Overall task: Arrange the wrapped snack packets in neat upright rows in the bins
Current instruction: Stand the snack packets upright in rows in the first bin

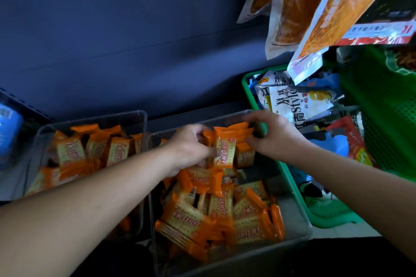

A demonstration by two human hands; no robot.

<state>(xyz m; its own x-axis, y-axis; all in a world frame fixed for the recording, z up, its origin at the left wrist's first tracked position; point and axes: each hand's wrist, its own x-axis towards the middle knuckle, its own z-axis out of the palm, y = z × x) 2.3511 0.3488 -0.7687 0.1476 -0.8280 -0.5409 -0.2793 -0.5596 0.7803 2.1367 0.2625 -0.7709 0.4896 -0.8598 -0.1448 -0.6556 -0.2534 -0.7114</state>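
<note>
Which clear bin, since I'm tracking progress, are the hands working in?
The right clear bin, beside the green basket: left hand and right hand reach into its far end. The left bin is untouched.

Dim room, bluish cast. Wall [112, 29] dark and flat, faint gradient only. Brightest light upper right, on hanging bags [351, 7], glossy sheen there. Motion blur smears right hand [270, 135] at fingers; left hand [191, 148] a bit sharper. Soft focus on packets [225, 150], print barely legible. Deep shadow along bottom edge. Wide-angle stretch bends bin [299, 204] rims and forearms toward corners.
</note>
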